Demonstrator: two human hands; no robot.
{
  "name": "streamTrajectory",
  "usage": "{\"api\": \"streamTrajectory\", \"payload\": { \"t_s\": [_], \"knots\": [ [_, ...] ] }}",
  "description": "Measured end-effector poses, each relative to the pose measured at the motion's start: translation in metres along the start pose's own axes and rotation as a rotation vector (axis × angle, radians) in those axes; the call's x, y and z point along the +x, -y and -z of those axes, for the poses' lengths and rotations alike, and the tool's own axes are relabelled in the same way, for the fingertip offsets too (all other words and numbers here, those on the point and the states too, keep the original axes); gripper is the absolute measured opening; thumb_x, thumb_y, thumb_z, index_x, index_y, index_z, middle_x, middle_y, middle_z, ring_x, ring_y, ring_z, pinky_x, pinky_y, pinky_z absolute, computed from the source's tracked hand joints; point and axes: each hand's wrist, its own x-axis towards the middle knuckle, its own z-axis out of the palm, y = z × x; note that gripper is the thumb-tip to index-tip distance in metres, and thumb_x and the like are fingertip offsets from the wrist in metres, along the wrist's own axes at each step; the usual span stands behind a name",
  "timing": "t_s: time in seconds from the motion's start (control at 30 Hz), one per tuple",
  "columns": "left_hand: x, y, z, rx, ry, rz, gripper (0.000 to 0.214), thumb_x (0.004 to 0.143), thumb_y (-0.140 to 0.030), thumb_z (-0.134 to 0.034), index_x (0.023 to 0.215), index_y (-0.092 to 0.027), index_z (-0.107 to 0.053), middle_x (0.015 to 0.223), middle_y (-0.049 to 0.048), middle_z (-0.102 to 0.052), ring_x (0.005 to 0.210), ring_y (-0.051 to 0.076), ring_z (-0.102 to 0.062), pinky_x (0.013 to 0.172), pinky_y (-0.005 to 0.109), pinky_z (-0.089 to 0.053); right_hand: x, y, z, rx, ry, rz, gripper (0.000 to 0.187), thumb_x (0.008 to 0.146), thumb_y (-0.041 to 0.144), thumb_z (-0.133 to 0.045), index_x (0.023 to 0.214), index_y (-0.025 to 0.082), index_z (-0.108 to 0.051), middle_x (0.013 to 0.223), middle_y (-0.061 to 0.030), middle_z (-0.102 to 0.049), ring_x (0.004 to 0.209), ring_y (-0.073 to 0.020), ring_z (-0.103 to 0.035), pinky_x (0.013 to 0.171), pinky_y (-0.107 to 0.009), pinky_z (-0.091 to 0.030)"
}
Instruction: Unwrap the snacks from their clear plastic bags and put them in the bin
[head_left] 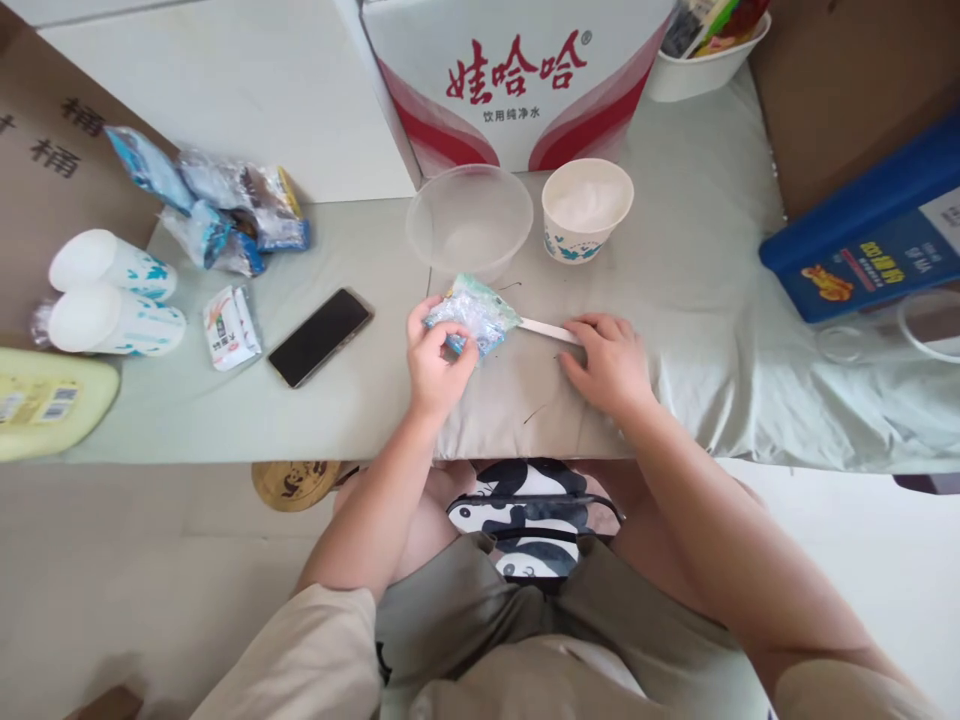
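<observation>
My left hand (439, 358) is closed on a crinkled, shiny blue-green plastic packet (480, 315), with the thumb and fingers pinching its left side. From the packet's right side a flat pale stick (550, 331) runs to my right hand (611, 362), whose fingers lie over its end, low on the cloth. What part of the stick lies at or under the packet is hidden. Just behind the packet stands a clear plastic bowl (470, 220). Right of the bowl is a paper cup (577, 240) with a blue leaf pattern and something white in it.
A black phone (320, 337), a small white packet (231, 328), two tipped paper cups (112, 318) and crumpled blue wrappers (225, 210) lie at left. A white-and-red carton (510, 130) stands behind. At right are a blue box (870, 230) and a clear plastic container (892, 335).
</observation>
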Motion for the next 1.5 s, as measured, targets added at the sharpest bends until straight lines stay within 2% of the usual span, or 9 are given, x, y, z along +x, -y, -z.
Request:
{"api": "streamTrajectory", "payload": {
  "t_s": [0.13,0.27,0.43,0.57,0.73,0.9,1.1,1.33,1.5],
  "knots": [
    [0.006,0.010,0.011,-0.037,-0.062,0.066,0.012,0.087,-0.029,-0.069,0.081,-0.019,-0.064,0.140,0.0125,-0.056,0.105,0.020,-0.067,0.072,0.030,-0.057,-0.001,-0.002,0.001,0.005,-0.020,0.020,0.028,0.092,0.031,-0.051,0.106,0.020,-0.074,0.111,-0.0167,-0.071,0.107,-0.0352,-0.060,0.095,-0.052,-0.049],
    [0.010,0.016,0.016,-0.061,-0.118,0.089,0.015,0.083,-0.019,-0.069,0.084,-0.021,-0.054,0.130,0.0105,-0.060,0.112,0.020,-0.065,0.071,0.027,-0.055,0.001,0.006,0.009,0.185,-0.053,-0.078,0.031,0.095,0.039,-0.048,0.104,0.021,-0.071,0.098,-0.0126,-0.072,0.089,-0.0290,-0.065,0.078,-0.041,-0.052],
    [0.007,0.014,0.009,-0.045,-0.096,0.099,0.039,0.079,-0.015,-0.072,0.112,-0.023,-0.052,0.134,0.0095,-0.058,0.118,0.020,-0.064,0.089,0.031,-0.057,-0.002,0.032,0.012,0.416,0.126,-0.149,0.039,0.101,0.049,-0.040,0.089,0.023,-0.066,0.061,-0.0007,-0.059,0.054,-0.0180,-0.054,0.059,-0.031,-0.043],
    [0.004,0.007,0.001,-0.101,0.029,0.169,0.046,0.082,-0.021,-0.074,0.120,-0.025,-0.049,0.108,0.0030,-0.066,0.090,0.016,-0.070,0.080,0.029,-0.058,-0.002,0.053,0.007,0.414,0.212,-0.076,0.042,0.101,0.050,-0.038,0.085,0.023,-0.065,0.058,-0.0004,-0.058,0.052,-0.0172,-0.054,0.061,-0.030,-0.041],
    [0.008,0.015,0.001,-0.148,0.059,0.129,0.071,0.078,-0.021,-0.080,0.138,-0.027,-0.041,0.128,0.0086,-0.064,0.104,0.020,-0.071,0.086,0.033,-0.058,0.003,0.059,0.004,0.266,0.237,-0.012,0.038,0.098,0.044,-0.041,0.086,0.024,-0.070,0.061,-0.0019,-0.059,0.055,-0.0180,-0.052,0.058,-0.030,-0.034],
    [0.019,0.040,0.013,-0.081,0.001,0.168,0.061,0.077,-0.024,-0.082,0.130,-0.023,-0.051,0.124,0.0084,-0.066,0.109,0.022,-0.069,0.097,0.039,-0.057,0.001,0.043,0.013,0.190,0.314,-0.049,0.039,0.095,0.044,-0.045,0.079,0.024,-0.074,0.052,0.0003,-0.048,0.051,-0.0167,-0.043,0.054,-0.029,-0.032],
    [0.024,0.042,0.027,0.065,-0.106,0.116,0.028,0.079,-0.024,-0.079,0.102,-0.022,-0.062,0.115,0.0072,-0.062,0.116,0.024,-0.063,0.104,0.040,-0.053,0.000,0.008,0.019,0.128,0.017,-0.151,0.035,0.093,0.041,-0.048,0.101,0.022,-0.076,0.087,-0.0098,-0.074,0.074,-0.0253,-0.063,0.066,-0.035,-0.044],
    [0.011,0.009,0.015,-0.027,0.289,-0.001,0.047,0.073,-0.021,-0.082,0.115,-0.020,-0.061,0.118,0.0077,-0.067,0.111,0.022,-0.066,0.101,0.040,-0.055,0.005,0.005,0.012,-0.043,-0.158,-0.112,0.034,0.091,0.029,-0.052,0.118,0.020,-0.071,0.119,-0.0184,-0.070,0.112,-0.0385,-0.062,0.096,-0.057,-0.048],
    [0.004,-0.009,0.010,-0.201,0.376,0.049,0.011,0.087,-0.020,-0.065,0.098,-0.020,-0.065,0.096,0.0034,-0.071,0.087,0.015,-0.069,0.077,0.028,-0.057,0.000,0.022,0.008,0.168,-0.013,0.132,0.035,0.095,0.038,-0.051,0.120,0.021,-0.069,0.118,-0.0158,-0.071,0.107,-0.0325,-0.067,0.097,-0.050,-0.051]
  ]
}}
